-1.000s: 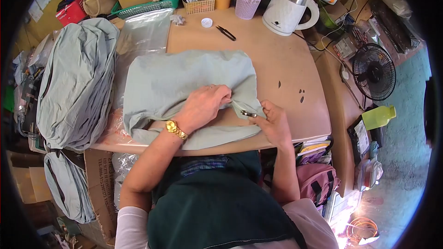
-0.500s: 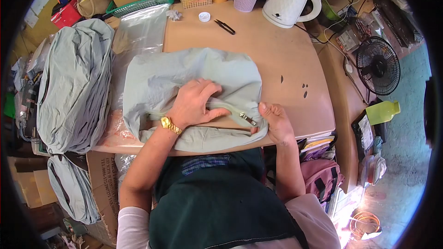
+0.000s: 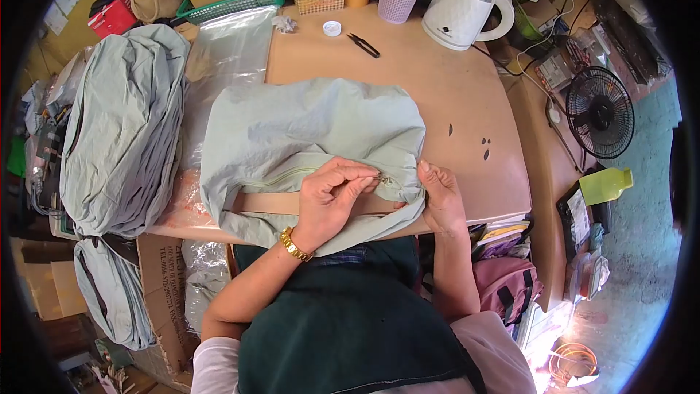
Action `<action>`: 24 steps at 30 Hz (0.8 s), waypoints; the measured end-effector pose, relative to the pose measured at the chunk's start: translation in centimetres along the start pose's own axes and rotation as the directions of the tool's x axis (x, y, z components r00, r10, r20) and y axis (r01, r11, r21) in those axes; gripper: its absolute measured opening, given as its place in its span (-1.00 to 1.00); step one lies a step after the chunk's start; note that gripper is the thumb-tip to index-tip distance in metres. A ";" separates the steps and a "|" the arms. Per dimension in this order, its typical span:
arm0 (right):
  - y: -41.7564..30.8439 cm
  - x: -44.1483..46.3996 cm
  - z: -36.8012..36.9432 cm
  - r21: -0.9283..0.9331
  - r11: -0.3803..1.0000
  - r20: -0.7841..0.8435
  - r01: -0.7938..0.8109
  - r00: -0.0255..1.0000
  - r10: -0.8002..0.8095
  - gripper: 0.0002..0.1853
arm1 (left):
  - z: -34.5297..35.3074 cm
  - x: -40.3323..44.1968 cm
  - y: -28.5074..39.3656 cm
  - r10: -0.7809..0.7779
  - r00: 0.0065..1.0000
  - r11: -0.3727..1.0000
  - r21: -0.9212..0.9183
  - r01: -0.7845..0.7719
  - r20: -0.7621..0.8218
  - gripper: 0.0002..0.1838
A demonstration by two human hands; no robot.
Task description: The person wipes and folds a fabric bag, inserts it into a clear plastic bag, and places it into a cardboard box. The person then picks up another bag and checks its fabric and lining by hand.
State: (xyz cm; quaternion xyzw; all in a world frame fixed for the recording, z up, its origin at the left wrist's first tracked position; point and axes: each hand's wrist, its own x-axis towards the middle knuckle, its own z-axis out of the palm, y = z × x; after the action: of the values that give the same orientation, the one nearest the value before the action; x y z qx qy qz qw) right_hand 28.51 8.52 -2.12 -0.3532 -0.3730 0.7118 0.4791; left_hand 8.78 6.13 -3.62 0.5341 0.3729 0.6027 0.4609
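A pale grey-green fabric bag (image 3: 313, 113) lies on the tan table (image 3: 467, 102), its zipper running along the side nearer me. My left hand (image 3: 332, 201), with a gold watch at the wrist, pinches the metal zipper pull (image 3: 385, 179) between thumb and fingers near the zipper's right end. At the bag's right end, my right hand (image 3: 441, 197) grips the fabric edge, thumb on top and the fingers partly hidden beneath.
Folded grey fabric bags (image 3: 124, 131) are piled at the left beside a clear plastic sheet (image 3: 233, 44). Black snips (image 3: 363, 45), a white lid (image 3: 332, 28) and a white kettle (image 3: 459, 11) stand or lie toward the back. A fan (image 3: 600, 112) is at the right.
My left hand has moved right from the middle of the bag and closed on the zipper pull. My right hand stays at the bag's right end.
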 end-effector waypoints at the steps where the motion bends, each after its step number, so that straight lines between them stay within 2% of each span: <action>1: 0.0 0.0 0.0 0.001 1.000 0.002 0.001 1.000 -0.001 -0.69 | 0.0 -0.1 0.2 0.002 1.000 1.000 0.002 -0.002 -0.001 -0.84; 4: 0.6 0.0 -0.6 -0.018 1.000 0.045 0.015 0.999 -0.014 -0.68 | -0.1 -0.1 0.9 0.002 1.000 1.000 0.004 -0.002 0.027 -0.86; 6: 2.2 0.5 -2.3 -0.131 0.980 -0.051 0.150 0.986 -0.158 -0.66 | -0.6 -0.1 1.2 0.026 0.998 0.983 0.181 -0.035 0.050 -0.81; 7: 1.2 0.4 -2.7 -0.440 0.886 -0.102 0.145 0.972 -0.210 -0.69 | -1.4 0.0 2.2 0.020 0.999 0.980 0.198 -0.027 0.037 -0.81; 8: 0.3 0.4 -3.3 -0.698 0.708 -0.128 0.105 0.955 -0.268 -0.71 | -2.6 0.2 3.7 0.217 0.976 0.860 0.468 -0.202 0.023 -0.79; 9: 0.1 1.2 -4.1 -0.797 0.572 -0.160 0.193 0.846 -0.508 -0.81 | -3.8 0.2 5.0 0.391 0.917 0.639 0.695 -0.329 0.075 -0.76; 11: -0.1 1.1 -3.6 -0.880 0.418 -0.153 0.227 0.695 -0.702 -0.90 | -7.8 -0.7 6.7 0.519 0.854 0.427 0.875 -0.228 -0.031 -0.72; 13: -2.2 -0.5 -1.7 -0.899 0.340 -0.036 0.276 0.727 -0.685 -0.88 | -11.8 -2.4 7.6 0.486 0.848 0.423 0.906 -0.018 -0.210 -0.74; 14: -1.8 -1.1 -1.3 -0.898 0.346 -0.038 0.273 0.735 -0.677 -0.88 | -12.3 -3.3 7.9 0.478 0.852 0.420 0.907 -0.008 -0.214 -0.74; 16: -0.6 -2.1 0.2 -0.830 0.405 0.173 0.384 0.866 -0.469 -0.81 | -12.7 -5.2 8.5 0.148 0.880 0.561 0.771 0.301 -0.451 -0.67; 18: 0.7 -2.5 1.9 -0.842 0.186 0.420 0.506 0.833 -0.361 -0.71 | -12.3 -6.0 7.5 0.189 0.931 0.429 0.879 0.209 -0.313 -0.62; 20: 1.5 -2.3 4.3 -0.835 0.141 0.469 0.532 0.822 -0.324 -0.68 | -11.8 -6.0 6.8 0.223 0.960 0.244 0.963 0.116 -0.172 -0.66; 21: 1.7 -2.3 5.0 -0.830 0.095 0.505 0.549 0.813 -0.288 -0.65 | -11.6 -5.9 6.4 0.223 0.959 0.240 0.963 0.122 -0.177 -0.66; 22: 2.0 -2.4 5.1 -0.829 0.097 0.507 0.551 0.813 -0.286 -0.65 | -11.4 -5.9 6.0 0.291 0.946 0.252 0.965 0.067 -0.142 -0.69; 23: 2.3 -2.5 5.0 -0.818 0.129 0.519 0.560 0.816 -0.253 -0.64 | -11.1 -5.9 5.7 0.356 0.928 0.263 0.965 0.009 -0.106 -0.72; 24: 2.7 -2.7 4.8 -0.809 0.161 0.530 0.566 0.820 -0.217 -0.64 | -10.6 -6.2 5.5 0.352 0.930 0.267 0.964 0.013 -0.110 -0.72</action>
State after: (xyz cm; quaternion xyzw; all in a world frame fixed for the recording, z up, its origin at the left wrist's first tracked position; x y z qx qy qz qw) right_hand 23.99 4.35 -1.79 -0.3456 -0.8635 0.2376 0.2802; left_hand -2.57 -0.99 -1.91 0.6397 0.6629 0.3806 -0.0805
